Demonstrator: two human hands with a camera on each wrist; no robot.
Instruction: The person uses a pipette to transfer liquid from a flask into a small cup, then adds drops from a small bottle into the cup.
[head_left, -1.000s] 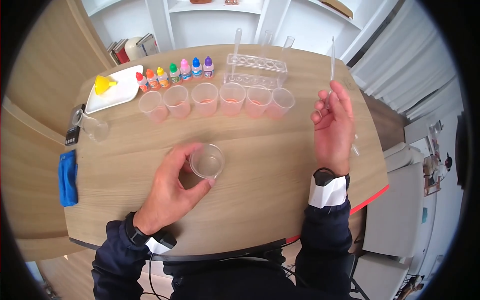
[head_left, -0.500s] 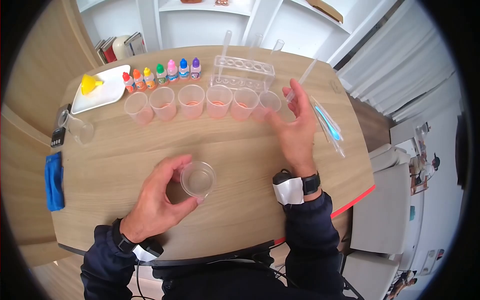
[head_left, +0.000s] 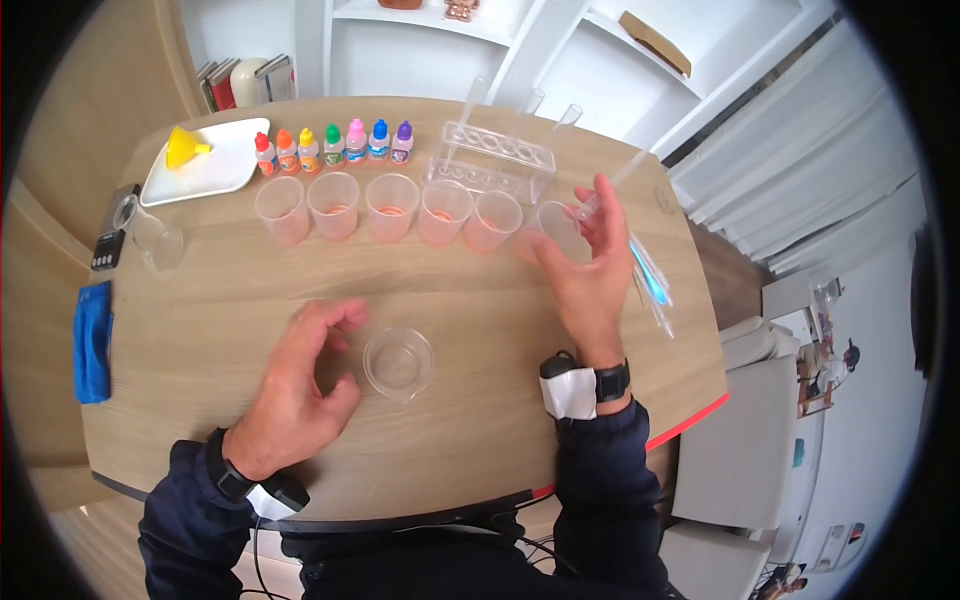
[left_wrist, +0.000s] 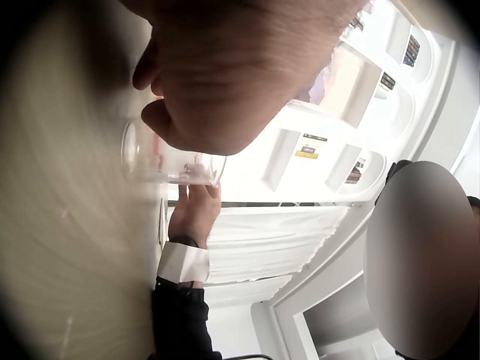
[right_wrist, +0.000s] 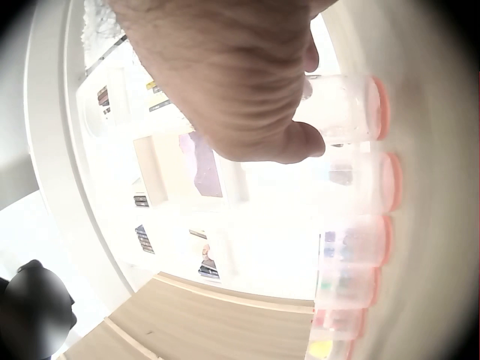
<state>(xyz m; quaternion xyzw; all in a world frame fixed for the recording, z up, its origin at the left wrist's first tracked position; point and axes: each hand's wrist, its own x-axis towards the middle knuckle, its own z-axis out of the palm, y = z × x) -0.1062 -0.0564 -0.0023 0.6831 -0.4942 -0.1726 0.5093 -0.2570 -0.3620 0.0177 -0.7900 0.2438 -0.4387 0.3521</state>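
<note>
Leftmost is the left hand, its grip relaxed and bowed, with no contact on the clear cup that shows in the head view. That cup stands upright on the table, just to the right of the left grip, facing the gap between thumb and fingers; the left hand is clearly the nearer one. Farther off, ahead and to the right of this grip, run five cups with reddish bottoms. At the row's right end, the sixth cup stands with its axis vertical between the right hand's thumb and fingers. The right hand pinches a slender clear tube, whose long axis slants up and away to the right from that grip. Whether this hand also touches the sixth cup, I cannot tell; the right wrist view is washed out there. Any lift of that cup would turn on this thumb-and-finger straddle.
</note>
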